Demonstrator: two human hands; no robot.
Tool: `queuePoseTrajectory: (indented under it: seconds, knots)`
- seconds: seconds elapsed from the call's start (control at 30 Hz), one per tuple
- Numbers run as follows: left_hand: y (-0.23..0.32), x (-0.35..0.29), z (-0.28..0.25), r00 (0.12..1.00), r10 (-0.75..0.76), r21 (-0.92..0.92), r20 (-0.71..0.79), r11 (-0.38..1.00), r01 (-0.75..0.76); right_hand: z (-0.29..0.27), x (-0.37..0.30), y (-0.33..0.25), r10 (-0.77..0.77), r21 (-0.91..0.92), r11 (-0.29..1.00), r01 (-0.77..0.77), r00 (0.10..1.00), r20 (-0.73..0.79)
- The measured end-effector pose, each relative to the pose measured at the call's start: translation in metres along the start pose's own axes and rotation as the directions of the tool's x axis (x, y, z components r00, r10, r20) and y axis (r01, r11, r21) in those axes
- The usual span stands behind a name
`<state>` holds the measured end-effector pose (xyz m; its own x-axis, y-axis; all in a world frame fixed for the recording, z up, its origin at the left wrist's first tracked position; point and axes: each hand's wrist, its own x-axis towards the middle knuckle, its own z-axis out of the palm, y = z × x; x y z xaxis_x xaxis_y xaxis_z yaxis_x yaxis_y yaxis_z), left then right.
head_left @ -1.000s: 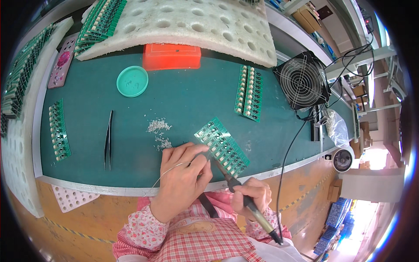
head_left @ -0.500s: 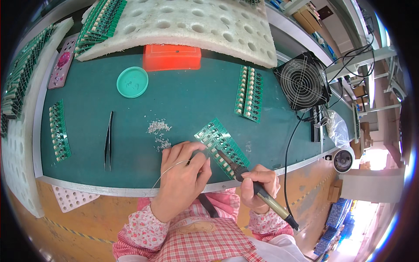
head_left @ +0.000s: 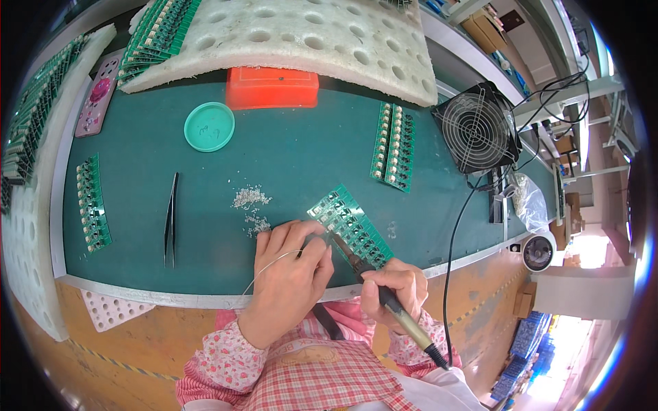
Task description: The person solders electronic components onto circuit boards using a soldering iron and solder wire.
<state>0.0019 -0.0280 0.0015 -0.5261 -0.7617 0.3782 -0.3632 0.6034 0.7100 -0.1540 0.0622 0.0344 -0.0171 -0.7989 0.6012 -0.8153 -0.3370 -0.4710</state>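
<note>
To the right of the left hand (head_left: 291,272), the right hand (head_left: 401,284) wraps its closed fingers around a soldering iron (head_left: 413,330), slanting it, apparently so the tip can reach the near edge of a green circuit board (head_left: 353,222). That board lies just ahead of both hands. The left hand, fingers curled nearly closed, grips a thin wire (head_left: 269,266) arcing over its back; its fingertips sit by the board's left corner, perhaps steadying it, though contact is hard to confirm. Just beyond the left hand, tiny pale parts (head_left: 251,197) lie loose on the desk (head_left: 288,154), likely kept within reach; tweezers (head_left: 170,222) rest farther left. Well ahead of the right hand stands a black fan (head_left: 476,128), probably for moving air.
</note>
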Motion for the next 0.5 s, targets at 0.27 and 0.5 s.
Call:
queuePoseTrajectory:
  seconds: [0.27, 0.5]
  knots:
    - [0.000, 0.000, 0.000, 1.000, 0.011, 0.003, 0.000, 1.000, -0.011, 0.002, -0.004, -0.002, -0.105, -0.054, 0.993, 0.108, 0.993, 0.062]
    - [0.000, 0.000, 0.001, 1.000, 0.020, 0.000, -0.018, 1.000, -0.020, -0.010, -0.019, 0.015, 0.247, 0.128, 0.965, -0.228, 0.954, -0.169]
